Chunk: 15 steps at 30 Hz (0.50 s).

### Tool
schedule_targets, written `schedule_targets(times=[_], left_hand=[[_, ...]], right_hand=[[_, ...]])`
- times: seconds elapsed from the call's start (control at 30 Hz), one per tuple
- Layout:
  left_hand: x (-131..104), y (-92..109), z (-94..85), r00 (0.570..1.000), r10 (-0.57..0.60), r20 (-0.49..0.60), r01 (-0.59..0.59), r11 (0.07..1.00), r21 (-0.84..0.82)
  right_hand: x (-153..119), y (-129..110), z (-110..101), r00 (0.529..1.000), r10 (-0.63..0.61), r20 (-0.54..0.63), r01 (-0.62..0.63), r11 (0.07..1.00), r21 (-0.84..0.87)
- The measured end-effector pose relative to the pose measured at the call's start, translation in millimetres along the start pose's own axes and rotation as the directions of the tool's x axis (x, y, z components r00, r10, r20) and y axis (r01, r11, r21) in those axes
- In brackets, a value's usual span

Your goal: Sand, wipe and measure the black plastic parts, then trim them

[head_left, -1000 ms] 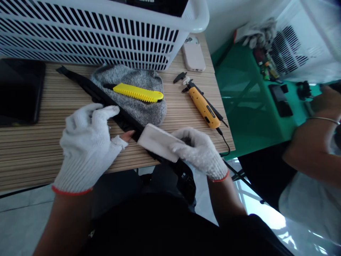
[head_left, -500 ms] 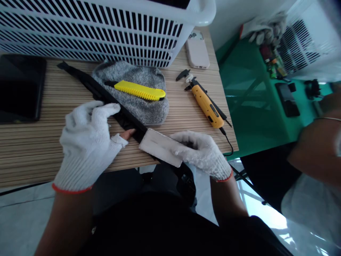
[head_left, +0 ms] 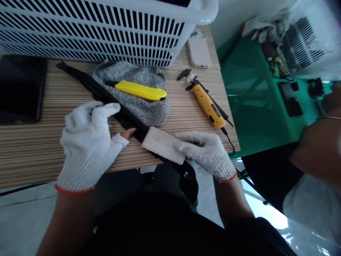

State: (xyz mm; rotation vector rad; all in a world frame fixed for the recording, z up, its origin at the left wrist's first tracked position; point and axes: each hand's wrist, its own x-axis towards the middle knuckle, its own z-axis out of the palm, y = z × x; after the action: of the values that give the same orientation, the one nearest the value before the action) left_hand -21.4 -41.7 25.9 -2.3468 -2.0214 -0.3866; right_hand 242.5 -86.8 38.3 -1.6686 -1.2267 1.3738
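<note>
R hand on wht block, basket w/ dk contents

A single camera, worn on the person's head, looks from above the near edge of the striped table, facing forward and steeply down; that edge climbs slightly to the right across the view. It is near enough that the left hand and right hand show large at the table. The wide view takes in the wearer's lap on the table's near side, part of the white basket along its far side, and a green table past its right end.
</note>
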Motion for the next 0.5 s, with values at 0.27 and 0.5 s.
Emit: schedule_targets(times=[0.27, 0.5], left_hand=[[1.3, 1.0, -3.0, 0.999, -0.019, 0.051, 0.019, 1.0, -0.009], [-2.1, -2.9, 0.3, 1.0, 0.011, 0.012, -0.01, 0.998, -0.063]], right_hand=[[1.0, -6.4, 6.4, 1.0, 0.016, -0.002, -0.017, 0.996, -0.087], [4.6, -7.9, 11.9, 0.999, 0.039, -0.024, -0.041, 0.995, -0.088]])
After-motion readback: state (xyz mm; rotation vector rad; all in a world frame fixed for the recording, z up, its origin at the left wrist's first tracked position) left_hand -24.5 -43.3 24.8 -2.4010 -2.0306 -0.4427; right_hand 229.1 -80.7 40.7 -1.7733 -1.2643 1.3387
